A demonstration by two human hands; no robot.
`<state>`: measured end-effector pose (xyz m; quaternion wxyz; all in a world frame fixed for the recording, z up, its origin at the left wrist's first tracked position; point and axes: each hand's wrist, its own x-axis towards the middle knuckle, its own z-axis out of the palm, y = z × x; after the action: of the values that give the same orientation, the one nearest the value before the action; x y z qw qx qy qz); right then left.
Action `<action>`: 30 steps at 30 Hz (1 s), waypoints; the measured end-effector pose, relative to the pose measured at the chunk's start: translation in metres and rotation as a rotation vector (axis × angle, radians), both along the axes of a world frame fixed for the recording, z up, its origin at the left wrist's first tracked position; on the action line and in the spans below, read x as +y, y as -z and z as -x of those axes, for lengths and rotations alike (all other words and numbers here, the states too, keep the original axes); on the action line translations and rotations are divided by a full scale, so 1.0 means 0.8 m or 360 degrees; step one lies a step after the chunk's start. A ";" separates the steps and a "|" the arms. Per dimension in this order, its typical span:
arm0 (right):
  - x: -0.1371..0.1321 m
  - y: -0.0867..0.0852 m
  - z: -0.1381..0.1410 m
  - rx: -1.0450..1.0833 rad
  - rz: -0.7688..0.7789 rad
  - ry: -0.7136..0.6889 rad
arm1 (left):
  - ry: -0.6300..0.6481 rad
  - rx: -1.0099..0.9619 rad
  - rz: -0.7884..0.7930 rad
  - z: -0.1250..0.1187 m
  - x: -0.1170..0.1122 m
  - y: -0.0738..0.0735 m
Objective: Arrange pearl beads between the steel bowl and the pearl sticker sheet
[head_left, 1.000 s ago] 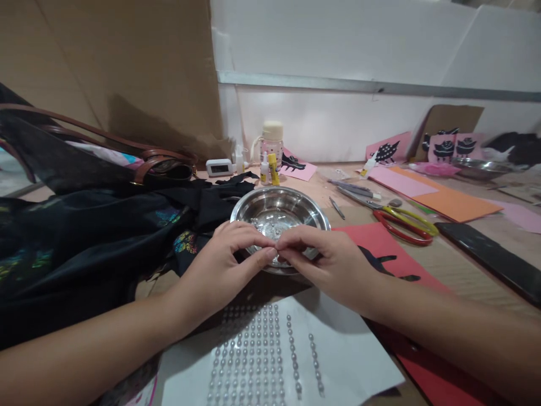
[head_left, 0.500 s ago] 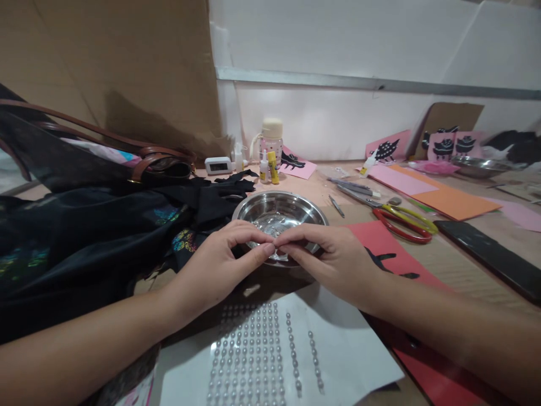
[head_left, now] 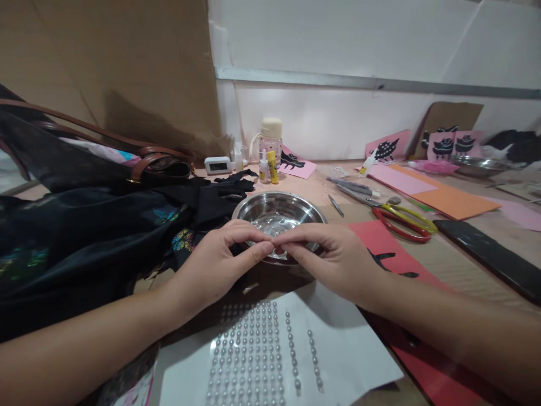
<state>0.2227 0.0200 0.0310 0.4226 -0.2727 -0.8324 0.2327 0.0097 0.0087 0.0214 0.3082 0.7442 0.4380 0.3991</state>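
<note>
My left hand [head_left: 230,254] and my right hand [head_left: 327,256] meet fingertip to fingertip over the near rim of a shiny metal bowl [head_left: 310,211]. Both are closed in a pinch, thumb against forefinger. Whatever they pinch is too small and too covered to make out. Clear, glinting bits [head_left: 274,223] lie in the bowl. Below my hands, a sheet of pearl stickers [head_left: 249,355] in rows rests on white paper [head_left: 350,349], with two loose strips of pearls [head_left: 291,349] to its right.
Black fabric [head_left: 84,242] fills the left side. Scissors [head_left: 401,223], a black phone [head_left: 494,256] and red paper [head_left: 389,242] lie on the right. Small glue bottles [head_left: 264,168] and a lidded drink bottle [head_left: 271,138] stand behind the bowl. Tweezers [head_left: 336,206] lie beside it.
My fingertips have shifted very slightly against each other over the bowl. Everything else stays where it was.
</note>
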 end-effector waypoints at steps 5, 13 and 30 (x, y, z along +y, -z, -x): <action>-0.001 -0.002 0.001 0.0051 0.0276 0.0062 | 0.0010 0.0003 -0.0009 0.000 0.000 0.000; -0.002 0.000 0.005 0.0075 0.0356 0.0062 | -0.0009 0.0043 -0.0039 -0.002 -0.005 -0.001; -0.006 0.001 0.010 0.0050 0.0182 -0.0004 | -0.0020 0.0170 -0.0203 -0.005 -0.005 0.002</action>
<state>0.2146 0.0148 0.0299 0.4189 -0.2918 -0.8114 0.2847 0.0136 0.0048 0.0194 0.2340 0.7798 0.4321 0.3879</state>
